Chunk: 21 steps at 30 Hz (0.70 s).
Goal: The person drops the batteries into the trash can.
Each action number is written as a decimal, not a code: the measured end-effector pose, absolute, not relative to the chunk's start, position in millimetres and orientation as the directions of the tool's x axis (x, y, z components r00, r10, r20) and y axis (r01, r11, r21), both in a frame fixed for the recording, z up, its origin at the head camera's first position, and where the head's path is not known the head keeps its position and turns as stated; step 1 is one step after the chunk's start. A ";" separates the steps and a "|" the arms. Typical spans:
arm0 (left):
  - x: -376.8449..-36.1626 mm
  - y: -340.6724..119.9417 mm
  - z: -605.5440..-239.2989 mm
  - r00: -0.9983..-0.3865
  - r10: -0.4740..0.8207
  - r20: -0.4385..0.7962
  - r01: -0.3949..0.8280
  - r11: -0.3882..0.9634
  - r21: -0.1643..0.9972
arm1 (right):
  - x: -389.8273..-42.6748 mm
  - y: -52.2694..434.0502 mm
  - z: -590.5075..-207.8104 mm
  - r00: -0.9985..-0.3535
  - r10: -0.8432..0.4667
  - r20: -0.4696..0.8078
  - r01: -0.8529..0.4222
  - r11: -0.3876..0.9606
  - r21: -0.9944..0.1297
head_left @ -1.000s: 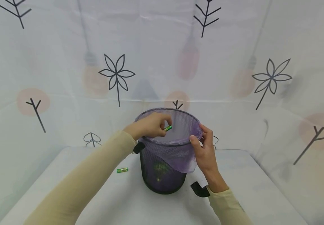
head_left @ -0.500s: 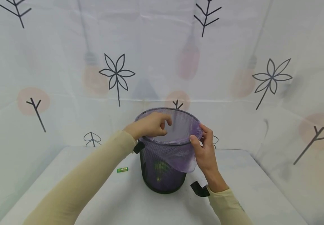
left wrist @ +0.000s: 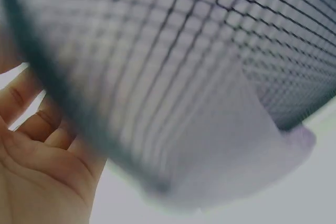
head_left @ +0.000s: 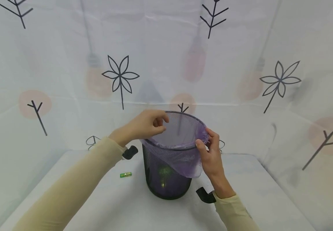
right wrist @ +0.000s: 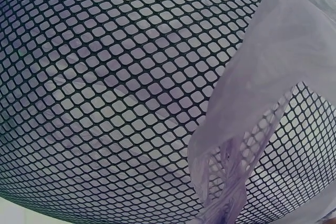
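Left hand [head_left: 144,125], fingers loosely curled and seemingly holding nothing, hovers over the mesh bin [head_left: 167,179] rim at 10 o'clock, while right hand [head_left: 209,157] pinches the purple bag [head_left: 183,158] at 3 o'clock.

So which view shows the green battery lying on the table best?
The head view: the green battery lies in plain sight on the white table, left of the mesh bin. The left wrist view is filled by blurred mesh and palm, the right wrist view by mesh and the purple liner; neither shows it.
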<state>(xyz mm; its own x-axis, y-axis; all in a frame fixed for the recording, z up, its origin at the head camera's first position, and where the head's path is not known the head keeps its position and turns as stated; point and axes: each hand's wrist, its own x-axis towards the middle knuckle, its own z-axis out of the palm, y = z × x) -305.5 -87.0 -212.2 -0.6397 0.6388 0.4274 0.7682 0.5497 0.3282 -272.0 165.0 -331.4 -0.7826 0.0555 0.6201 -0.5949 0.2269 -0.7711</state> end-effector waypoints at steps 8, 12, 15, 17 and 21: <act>-287.5 -134.6 -215.4 -0.644 0.554 0.529 0.760 0.545 0.354 | -271.9 165.0 -331.3 -0.778 0.065 0.625 -0.597 0.233 -0.768; -286.0 -153.6 -227.5 -0.671 0.519 0.529 0.729 0.590 0.346 | -271.2 166.1 -331.1 -0.781 0.065 0.622 -0.592 0.240 -0.769; -286.1 -165.3 -242.7 -0.695 0.496 0.521 0.703 0.620 0.347 | -271.2 166.5 -331.7 -0.783 0.061 0.620 -0.592 0.237 -0.771; -286.9 -171.9 -255.5 -0.704 0.485 0.519 0.693 0.630 0.352 | -271.5 166.5 -332.4 -0.782 0.058 0.621 -0.594 0.233 -0.770; -287.4 -181.1 -282.2 -0.726 0.474 0.498 0.676 0.625 0.391 | -271.7 165.5 -332.6 -0.779 0.058 0.624 -0.598 0.230 -0.768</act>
